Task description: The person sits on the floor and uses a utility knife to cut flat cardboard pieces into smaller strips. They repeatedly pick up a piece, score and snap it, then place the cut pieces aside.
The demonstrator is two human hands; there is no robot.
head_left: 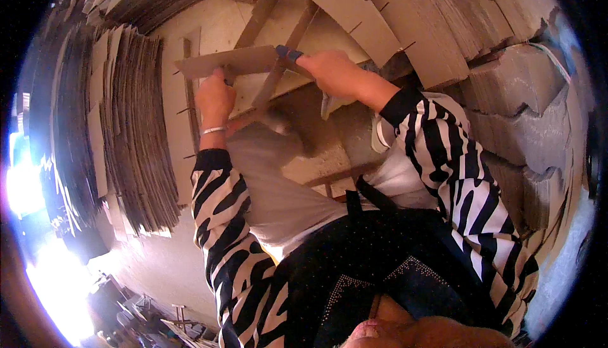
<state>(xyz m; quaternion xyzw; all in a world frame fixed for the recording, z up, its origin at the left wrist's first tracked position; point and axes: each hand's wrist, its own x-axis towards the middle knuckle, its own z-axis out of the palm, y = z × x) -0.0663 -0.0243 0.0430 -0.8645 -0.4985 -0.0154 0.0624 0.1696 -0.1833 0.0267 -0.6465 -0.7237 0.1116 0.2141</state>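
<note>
The card (244,61) is in front of the person, held almost level, with its long upper edge free. The left hand (215,100) is closed at its lower edge, pinching it between thumb and fingers. The right hand (332,72), with a dark blue cover on a fingertip, is at the card's right end; whether it pinches the corner there, I cannot tell. Between the two hands there is an open gap. Behind the right end a narrow strip (272,82) passes on a slant. Beyond the card, some pale board (218,26) lies bare. To the left, the room is closed by a slotted strip (182,120) just beside the card, then by a tall stack (136,132). A slotted panel (354,15) lies beyond the right hand, its edge well apart from the card.
</note>
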